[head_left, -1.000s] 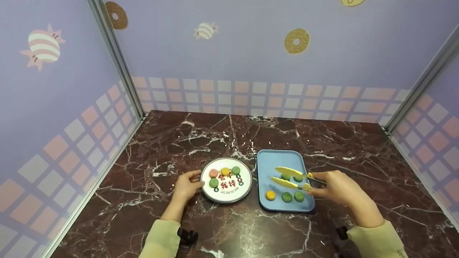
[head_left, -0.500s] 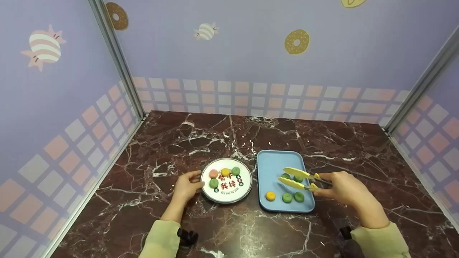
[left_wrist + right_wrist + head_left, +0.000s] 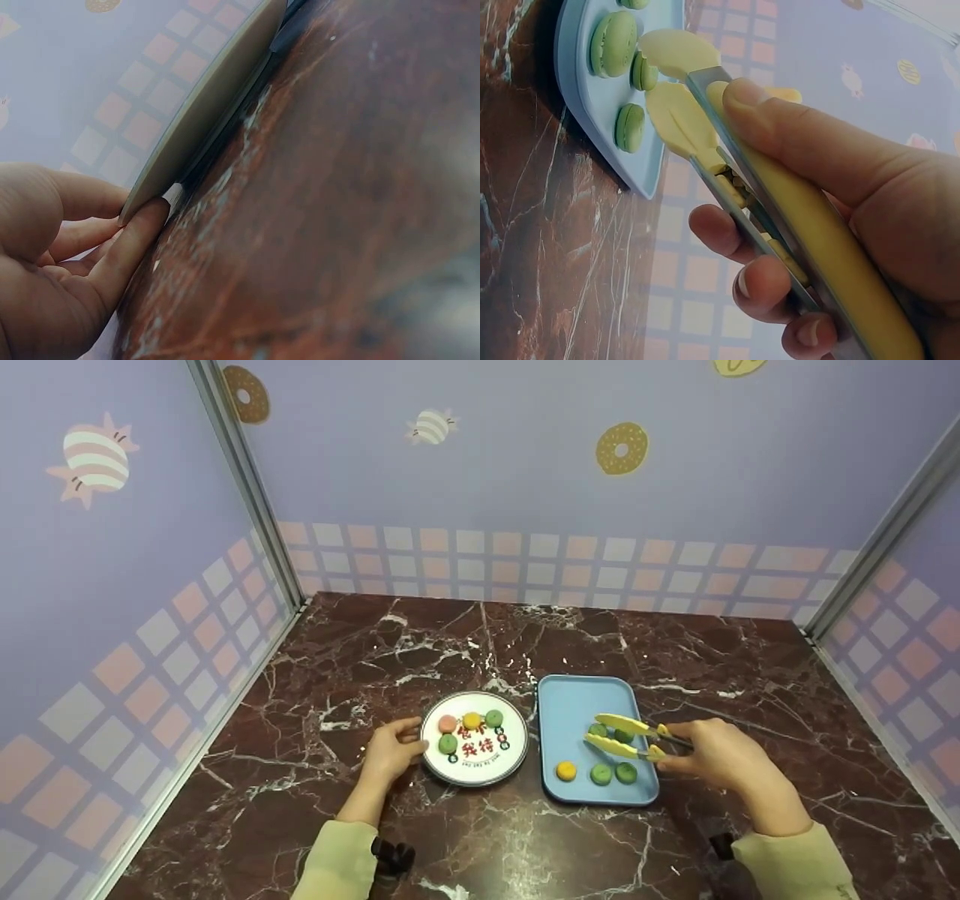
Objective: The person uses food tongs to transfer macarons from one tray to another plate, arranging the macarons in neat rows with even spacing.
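My left hand [image 3: 391, 748] pinches the left rim of a white plate [image 3: 505, 763], thumb below the edge in the left wrist view. On the plate sit a pink macaron [image 3: 448, 724], a yellow macaron [image 3: 471, 721] and two green macarons [image 3: 448, 744]. My right hand [image 3: 716, 754] holds yellow-tipped tongs [image 3: 799, 202] over a blue tray [image 3: 574, 697]. Their tips stand apart, one either side of two green macarons [image 3: 598, 730] in the head view. Nearer the tray's front lie a yellow macaron [image 3: 566, 770] and two more green macarons [image 3: 601, 774].
Plate and tray stand side by side on a dark red marbled table [image 3: 375, 660], a narrow gap between them. Pale crumbs are scattered behind them. Lilac walls [image 3: 517, 472] with sweet and doughnut pictures enclose the back and both sides.
The tongs in my right hand have shifted right and a little lower, now around the two rear green macarons, with their tips slightly closer together. My left hand and the plate have stayed put.
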Demonstrator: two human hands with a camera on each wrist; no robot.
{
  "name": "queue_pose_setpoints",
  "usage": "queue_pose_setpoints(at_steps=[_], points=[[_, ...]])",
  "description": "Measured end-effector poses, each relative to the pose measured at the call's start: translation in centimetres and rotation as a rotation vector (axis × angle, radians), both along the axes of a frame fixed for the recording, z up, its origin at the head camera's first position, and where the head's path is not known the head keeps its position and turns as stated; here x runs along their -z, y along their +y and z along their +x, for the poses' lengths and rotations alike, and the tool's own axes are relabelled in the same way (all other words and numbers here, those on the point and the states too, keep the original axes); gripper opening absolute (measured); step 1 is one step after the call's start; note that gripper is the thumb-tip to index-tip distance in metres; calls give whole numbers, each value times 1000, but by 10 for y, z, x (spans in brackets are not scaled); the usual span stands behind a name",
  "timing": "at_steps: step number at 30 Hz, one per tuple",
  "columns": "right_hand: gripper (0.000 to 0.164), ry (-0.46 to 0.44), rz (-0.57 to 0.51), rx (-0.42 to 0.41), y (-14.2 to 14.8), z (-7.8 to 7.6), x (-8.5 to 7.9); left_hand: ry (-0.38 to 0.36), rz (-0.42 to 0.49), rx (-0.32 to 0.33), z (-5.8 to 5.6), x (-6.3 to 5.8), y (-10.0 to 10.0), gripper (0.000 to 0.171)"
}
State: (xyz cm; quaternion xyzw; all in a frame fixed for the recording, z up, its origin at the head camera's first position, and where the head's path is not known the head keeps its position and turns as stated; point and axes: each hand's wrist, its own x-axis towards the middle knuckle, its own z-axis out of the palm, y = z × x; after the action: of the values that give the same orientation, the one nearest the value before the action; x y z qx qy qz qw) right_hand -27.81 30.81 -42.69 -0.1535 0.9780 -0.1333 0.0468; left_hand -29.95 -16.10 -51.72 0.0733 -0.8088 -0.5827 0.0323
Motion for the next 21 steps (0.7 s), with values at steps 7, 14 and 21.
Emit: queue_pose_setpoints(at_steps=[7,14,21], points=[[59,0,-1,1,0,0,-1,-11,-27,-9,0,-2,1,49],[53,-18,-24,10,0,0,0,-6,-81,-8,1,-3,-1,48],[54,-22,-19,15,0,-1,0,-11,-25,-4,0,-1,0,49]])
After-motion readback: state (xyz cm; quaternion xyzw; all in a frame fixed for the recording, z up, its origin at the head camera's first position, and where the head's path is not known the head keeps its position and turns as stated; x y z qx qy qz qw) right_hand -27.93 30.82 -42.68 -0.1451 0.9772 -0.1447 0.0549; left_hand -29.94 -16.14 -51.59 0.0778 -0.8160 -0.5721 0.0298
